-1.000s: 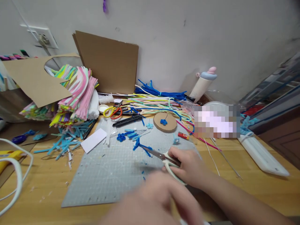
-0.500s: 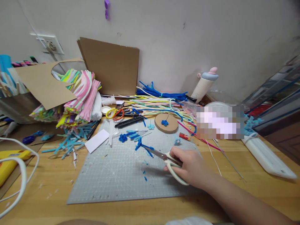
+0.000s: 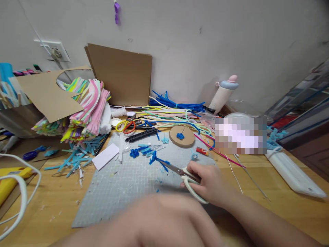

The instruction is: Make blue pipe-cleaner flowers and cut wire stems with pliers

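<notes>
My right hand (image 3: 209,181) grips the pale handles of a pair of scissors (image 3: 177,169) over the grey cutting mat (image 3: 102,199). The scissor blades point left, beside a blue fuzzy piece (image 3: 153,157) on the mat. My left hand (image 3: 164,219) is a large blur at the bottom centre, its fingers smeared, so what it holds cannot be made out. Behind the scissors, a round cardboard disc (image 3: 189,140) carries a blue flower (image 3: 180,136). Another blue flower (image 3: 134,153) and a light blue one (image 3: 165,138) lie on the mat.
Pipe cleaners (image 3: 180,104) are piled along the wall. A bundle of pastel strips (image 3: 89,106) and a yellow tool (image 3: 10,180) with a white cable are at the left. At the right are a bottle (image 3: 222,94) and a white case (image 3: 295,175).
My left hand has come into view from the bottom edge, covering the near part of the mat. My right hand and the scissors have stayed nearly in place.
</notes>
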`<control>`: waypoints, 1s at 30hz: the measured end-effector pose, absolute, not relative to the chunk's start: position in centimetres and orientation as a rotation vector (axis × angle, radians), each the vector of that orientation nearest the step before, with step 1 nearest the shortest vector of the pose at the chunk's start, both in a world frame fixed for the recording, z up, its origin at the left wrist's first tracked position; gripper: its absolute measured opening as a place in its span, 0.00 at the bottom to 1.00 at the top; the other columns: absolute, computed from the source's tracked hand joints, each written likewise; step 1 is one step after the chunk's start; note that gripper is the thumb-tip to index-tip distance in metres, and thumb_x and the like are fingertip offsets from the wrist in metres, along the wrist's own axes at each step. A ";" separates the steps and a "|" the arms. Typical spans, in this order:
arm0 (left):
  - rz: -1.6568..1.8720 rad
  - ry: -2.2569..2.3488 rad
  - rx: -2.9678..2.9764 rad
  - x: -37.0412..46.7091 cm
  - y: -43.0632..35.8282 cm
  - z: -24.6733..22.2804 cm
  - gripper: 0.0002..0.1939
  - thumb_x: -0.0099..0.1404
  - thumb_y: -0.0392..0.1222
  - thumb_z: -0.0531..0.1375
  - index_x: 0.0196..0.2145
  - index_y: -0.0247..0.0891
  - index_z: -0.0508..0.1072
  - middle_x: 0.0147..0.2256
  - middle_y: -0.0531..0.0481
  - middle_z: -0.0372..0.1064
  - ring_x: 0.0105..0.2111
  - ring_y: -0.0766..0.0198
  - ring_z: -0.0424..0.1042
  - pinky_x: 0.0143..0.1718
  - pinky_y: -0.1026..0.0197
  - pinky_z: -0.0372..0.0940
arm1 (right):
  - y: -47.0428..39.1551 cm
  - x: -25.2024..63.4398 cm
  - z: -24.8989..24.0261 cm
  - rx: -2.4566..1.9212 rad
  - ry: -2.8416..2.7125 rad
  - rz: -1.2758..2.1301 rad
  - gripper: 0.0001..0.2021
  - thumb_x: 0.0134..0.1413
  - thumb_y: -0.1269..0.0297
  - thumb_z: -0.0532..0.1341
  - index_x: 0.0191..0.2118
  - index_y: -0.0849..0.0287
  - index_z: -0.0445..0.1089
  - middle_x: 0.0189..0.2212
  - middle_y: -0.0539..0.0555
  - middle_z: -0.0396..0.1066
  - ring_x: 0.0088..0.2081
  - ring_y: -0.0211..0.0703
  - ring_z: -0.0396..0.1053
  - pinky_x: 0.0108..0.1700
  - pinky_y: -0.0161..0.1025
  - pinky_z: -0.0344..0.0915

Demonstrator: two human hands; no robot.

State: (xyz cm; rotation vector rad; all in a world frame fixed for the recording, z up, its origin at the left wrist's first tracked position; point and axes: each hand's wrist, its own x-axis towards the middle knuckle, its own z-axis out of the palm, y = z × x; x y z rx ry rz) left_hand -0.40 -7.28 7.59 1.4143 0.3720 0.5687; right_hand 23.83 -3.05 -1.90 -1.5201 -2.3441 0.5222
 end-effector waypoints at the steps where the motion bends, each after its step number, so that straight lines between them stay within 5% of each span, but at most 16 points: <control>1: 0.696 0.564 1.496 -0.8 -6.0 7.2 0.12 0.64 0.47 0.53 0.34 0.54 0.78 0.33 0.49 0.69 0.35 0.57 0.66 0.38 0.53 0.60 | -3.1 23.8 -1.9 -1.517 -2.341 0.532 0.17 0.49 0.49 0.61 0.27 0.56 0.59 0.20 0.46 0.65 0.22 0.36 0.58 0.25 0.33 0.47; 3: 1.076 1.004 1.611 -1.7 -3.2 5.7 0.07 0.62 0.44 0.57 0.33 0.47 0.76 0.34 0.50 0.69 0.37 0.59 0.65 0.40 0.57 0.57 | -3.1 23.7 -1.8 -1.513 -2.338 0.544 0.16 0.49 0.49 0.61 0.27 0.56 0.59 0.20 0.46 0.65 0.22 0.36 0.58 0.24 0.33 0.46; 6: 1.087 1.392 1.662 -2.8 -0.2 2.6 0.10 0.58 0.45 0.61 0.38 0.42 0.74 0.34 0.49 0.68 0.33 0.61 0.63 0.34 0.60 0.55 | -3.2 23.5 -1.8 -1.507 -2.343 0.520 0.17 0.49 0.50 0.61 0.26 0.56 0.58 0.21 0.47 0.65 0.22 0.36 0.58 0.24 0.34 0.46; 11: 0.860 1.239 1.510 -3.3 0.4 -0.2 0.17 0.57 0.48 0.62 0.42 0.38 0.72 0.34 0.48 0.69 0.34 0.61 0.65 0.33 0.63 0.57 | -3.2 23.4 -1.9 -1.515 -2.377 0.502 0.18 0.50 0.48 0.60 0.26 0.57 0.58 0.19 0.46 0.64 0.21 0.35 0.58 0.24 0.33 0.45; 22: 0.737 0.997 1.082 -3.2 0.1 0.5 0.12 0.57 0.43 0.63 0.38 0.36 0.71 0.27 0.54 0.63 0.24 0.72 0.58 0.25 0.68 0.53 | -3.1 23.6 -2.3 -1.434 -2.419 0.409 0.17 0.51 0.49 0.59 0.26 0.57 0.59 0.19 0.47 0.64 0.21 0.35 0.58 0.25 0.34 0.45; 30: 0.609 0.704 0.654 -3.5 0.1 -0.3 0.09 0.58 0.36 0.63 0.37 0.35 0.68 0.24 0.53 0.62 0.22 0.73 0.61 0.23 0.71 0.55 | -3.1 23.7 -2.3 -1.344 -2.411 0.401 0.16 0.52 0.50 0.60 0.26 0.57 0.61 0.19 0.47 0.64 0.21 0.35 0.57 0.25 0.34 0.46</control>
